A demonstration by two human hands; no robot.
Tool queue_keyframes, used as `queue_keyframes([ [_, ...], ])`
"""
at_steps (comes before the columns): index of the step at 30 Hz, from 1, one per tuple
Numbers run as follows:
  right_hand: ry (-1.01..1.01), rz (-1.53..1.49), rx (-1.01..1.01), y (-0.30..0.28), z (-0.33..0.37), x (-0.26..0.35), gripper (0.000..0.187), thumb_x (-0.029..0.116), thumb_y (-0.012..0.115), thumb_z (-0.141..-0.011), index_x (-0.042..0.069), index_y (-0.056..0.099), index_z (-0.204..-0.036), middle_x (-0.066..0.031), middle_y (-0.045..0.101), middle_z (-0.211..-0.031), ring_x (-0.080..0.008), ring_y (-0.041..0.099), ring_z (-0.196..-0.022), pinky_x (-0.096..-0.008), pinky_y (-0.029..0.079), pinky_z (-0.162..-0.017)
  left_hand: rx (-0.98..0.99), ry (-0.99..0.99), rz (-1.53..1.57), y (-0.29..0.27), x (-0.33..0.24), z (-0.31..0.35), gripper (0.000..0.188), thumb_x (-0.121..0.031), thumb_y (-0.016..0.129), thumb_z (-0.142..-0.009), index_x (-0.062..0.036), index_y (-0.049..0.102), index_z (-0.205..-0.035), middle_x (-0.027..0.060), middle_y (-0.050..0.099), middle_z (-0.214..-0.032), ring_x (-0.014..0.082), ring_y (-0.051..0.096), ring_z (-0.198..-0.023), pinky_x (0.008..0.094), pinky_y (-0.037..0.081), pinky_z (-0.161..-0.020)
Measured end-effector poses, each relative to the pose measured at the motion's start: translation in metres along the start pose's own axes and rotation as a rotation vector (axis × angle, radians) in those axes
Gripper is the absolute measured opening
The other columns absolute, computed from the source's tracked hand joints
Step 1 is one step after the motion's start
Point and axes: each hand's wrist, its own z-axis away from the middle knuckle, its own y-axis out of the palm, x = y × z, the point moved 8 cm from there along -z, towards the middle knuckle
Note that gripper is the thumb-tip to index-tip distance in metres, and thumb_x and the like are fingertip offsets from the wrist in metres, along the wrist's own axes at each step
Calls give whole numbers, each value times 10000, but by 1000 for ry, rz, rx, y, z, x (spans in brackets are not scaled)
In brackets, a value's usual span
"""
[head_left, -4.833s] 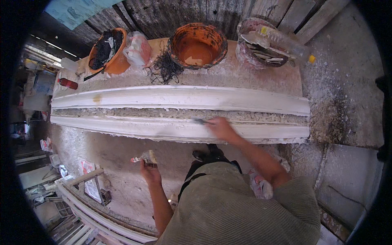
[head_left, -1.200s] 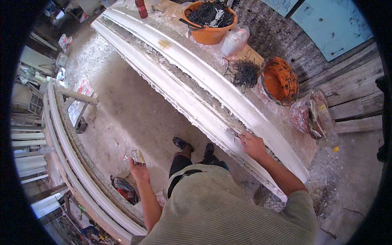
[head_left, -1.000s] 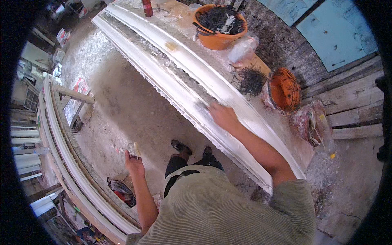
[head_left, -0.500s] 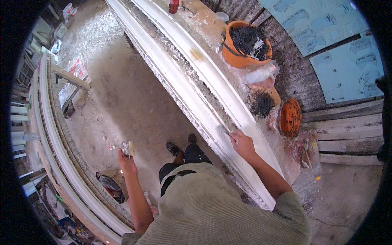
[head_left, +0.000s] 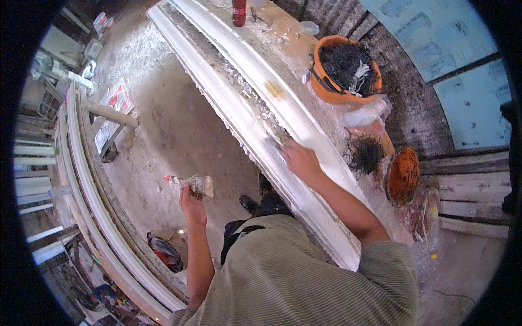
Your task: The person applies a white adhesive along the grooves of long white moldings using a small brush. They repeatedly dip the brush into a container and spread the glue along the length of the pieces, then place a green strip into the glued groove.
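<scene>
My left hand [head_left: 192, 205] is closed around a wide flat paintbrush [head_left: 202, 186], held up over the floor with its pale bristles to the right. On the nearer of two long white plaster mouldings [head_left: 234, 117] my right hand [head_left: 300, 158] is closed on a small flat scraper, which shows only as a dark, blurred tip past the fingers. The farther white moulding [head_left: 304, 126] runs alongside, with a rough strip of crumbs between the two. A yellowish patch [head_left: 273, 89] marks its face.
Beyond the mouldings stand an orange bucket [head_left: 321, 92] of dark fibre, a tipped orange bowl [head_left: 403, 176], a dark fibre clump [head_left: 364, 154], a plastic bag [head_left: 367, 113] and a red bottle [head_left: 238, 13]. More long white mouldings [head_left: 89, 190] line the left side.
My right hand has slid up and left along the nearer moulding, away from my body. The view has shifted, and the brush in my left hand has turned slightly.
</scene>
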Motion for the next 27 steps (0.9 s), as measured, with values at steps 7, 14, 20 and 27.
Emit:
queue_keyframes([
  [7, -67, 57, 33, 7, -37, 7, 215, 208, 552, -978, 57, 705, -991, -85, 631, -999, -289, 693, -806, -432, 569, -653, 217, 77, -534, 125, 32, 5, 223, -149, 639, -990, -62, 582, -1187, 33, 649, -1083, 136, 620, -982, 326, 501, -878],
  [14, -147, 7, -24, -1, -55, 13, 178, 159, 568, -934, 57, 691, -1014, -83, 622, -1024, -271, 690, -806, -421, 573, -655, 553, -63, -905, 218, 77, 27, 220, -179, 637, -999, -36, 585, -1158, 7, 630, -947, 94, 586, -851, 268, 485, -777],
  [20, -72, 16, -44, -7, -55, 17, 192, 158, 579, -922, 66, 711, -1026, -78, 628, -992, -271, 694, -754, -415, 576, -640, 379, -173, -764, 204, 79, 6, 289, -309, 565, -1034, -49, 621, -1146, 4, 615, -927, 102, 557, -845, 278, 454, -781],
  [27, 117, -167, -60, -4, -59, 6, 207, 158, 595, -928, 58, 722, -1056, -73, 675, -1052, -272, 706, -812, -410, 585, -678, 301, -174, -704, 199, 77, -41, 278, -310, 547, -1031, -53, 645, -999, 35, 619, -957, 127, 583, -860, 301, 470, -794],
])
